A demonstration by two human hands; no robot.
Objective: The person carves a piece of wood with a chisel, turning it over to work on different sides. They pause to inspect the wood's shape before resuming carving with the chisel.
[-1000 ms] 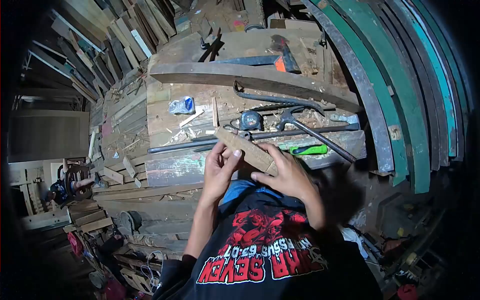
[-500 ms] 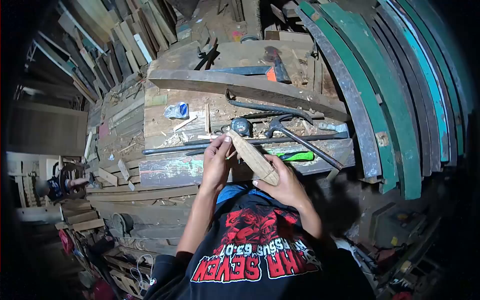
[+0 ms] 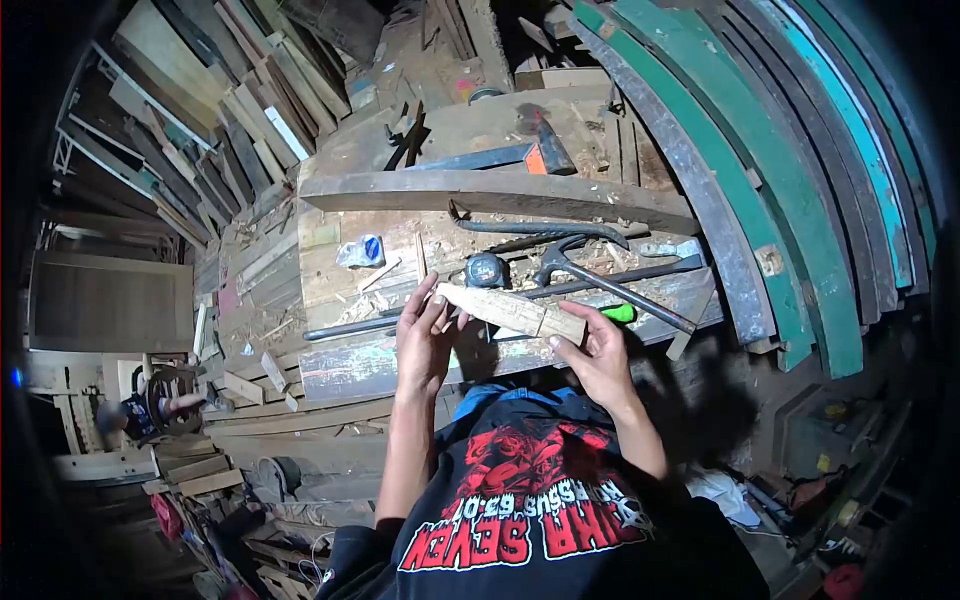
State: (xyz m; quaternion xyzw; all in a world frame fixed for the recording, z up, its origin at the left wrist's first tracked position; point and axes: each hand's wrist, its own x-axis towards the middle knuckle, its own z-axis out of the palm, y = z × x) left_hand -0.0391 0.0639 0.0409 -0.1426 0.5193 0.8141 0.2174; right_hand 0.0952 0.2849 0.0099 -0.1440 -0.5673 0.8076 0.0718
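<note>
A pale, carved piece of wood (image 3: 510, 311) spans between my two hands above the near edge of the workbench. My left hand (image 3: 425, 330) pinches its narrow tapered end. Its broader end, marked by a line across it, is gripped between the thumb and fingers of my right hand (image 3: 597, 350). Just behind the wood sits a tape measure (image 3: 486, 271). A hammer (image 3: 610, 287) lies to its right, and a green handle (image 3: 622, 314) shows partly beside my right hand. Beneath and behind the wood runs a long metal bar (image 3: 350, 329), partly covered.
A long wooden beam (image 3: 400, 190) crosses the bench, with a pry bar (image 3: 540, 228) before it and a handsaw (image 3: 470, 160) behind. Curved green boards (image 3: 720, 150) stand at the right. Boards (image 3: 240, 110) lean at the back left. Another person (image 3: 150, 412) is far left.
The piece of wood has turned to lie nearly level across my view, its broad end swinging up and right with my right hand. My left hand has shifted slightly left and down.
</note>
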